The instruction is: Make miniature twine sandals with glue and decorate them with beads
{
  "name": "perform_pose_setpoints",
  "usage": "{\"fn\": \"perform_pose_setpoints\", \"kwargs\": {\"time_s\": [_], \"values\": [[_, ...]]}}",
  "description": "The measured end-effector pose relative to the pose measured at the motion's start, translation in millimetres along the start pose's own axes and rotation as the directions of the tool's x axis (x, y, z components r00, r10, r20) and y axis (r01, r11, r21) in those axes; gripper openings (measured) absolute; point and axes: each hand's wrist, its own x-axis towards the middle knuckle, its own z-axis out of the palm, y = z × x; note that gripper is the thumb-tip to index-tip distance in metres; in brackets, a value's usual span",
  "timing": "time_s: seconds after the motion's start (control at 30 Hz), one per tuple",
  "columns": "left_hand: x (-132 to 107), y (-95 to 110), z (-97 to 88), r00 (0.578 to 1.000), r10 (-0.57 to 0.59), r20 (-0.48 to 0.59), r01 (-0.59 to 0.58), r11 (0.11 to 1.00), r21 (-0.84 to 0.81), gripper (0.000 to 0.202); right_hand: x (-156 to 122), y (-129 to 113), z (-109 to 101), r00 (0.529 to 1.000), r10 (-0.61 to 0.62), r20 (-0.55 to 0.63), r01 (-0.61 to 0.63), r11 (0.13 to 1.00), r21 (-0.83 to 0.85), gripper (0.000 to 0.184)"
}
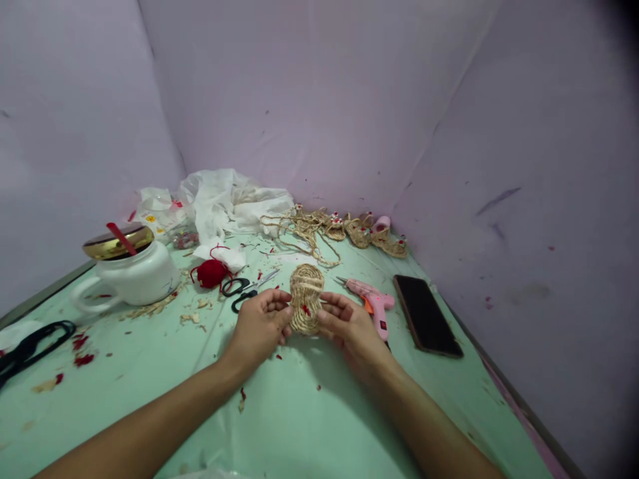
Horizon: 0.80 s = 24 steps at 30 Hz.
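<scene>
Pinching a woven rope sole from both sides with the left hand and right hand, fingers curled on its edges, likely to keep it steady low over the table; close by for easy reach, glue gun and scissors.

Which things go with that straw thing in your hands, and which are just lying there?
In use: straw sole, held between left hand and right hand; probably also straw rope, glue gun.
Lying about: phone, white pot, plastic bag, scissors, red yarn.
</scene>
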Motion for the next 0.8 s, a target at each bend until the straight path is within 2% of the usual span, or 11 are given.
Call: {"fn": "perform_pose_setpoints", "kwargs": {"time_s": [0.3, 0.37, 0.47, 0.6, 0.7, 0.8], "values": [[1.6, -4.4, -3.5, 0.991, -0.025, 0.129, 0.043, 0.989, -0.141, 0.031, -0.5, 2.3, 3.7, 1.0, 0.006, -0.017, -0.004, 0.997, 0.079, 0.033], [1.5, -2.3, -3.2, 0.985, -0.046, 0.165, 0.066, 0.991, -0.12, 0.031, -0.7, 3.4, 4.5, 1.0, 0.008, -0.029, -0.006, 0.996, 0.091, 0.032], [0.6, -0.3, -1.6, 0.96, -0.102, 0.26, 0.106, 0.994, -0.004, 0.027, -0.6, 4.2, 5.5, 0.999, 0.007, -0.048, -0.003, 0.995, 0.099, 0.032], [-1.6, -0.6, -4.1, 0.902, -0.206, 0.38, 0.17, 0.977, 0.127, 0.016, 1.6, 1.8, 3.2, 0.993, -0.016, -0.121, 0.032, 0.991, 0.132, 0.033], [-2.7, 1.2, -13.0, 0.82, -0.294, 0.492, 0.2, 0.951, 0.235, 0.014, 4.5, -1.2, -1.6, 0.98, -0.039, -0.197, 0.077, 0.979, 0.188, 0.033], [-0.3, 5.1, -25.3, 0.752, -0.341, 0.564, 0.157, 0.924, 0.349, 0.02, 7.0, -1.6, -5.9, 0.979, -0.011, -0.206, 0.057, 0.974, 0.22, 0.032]]}}
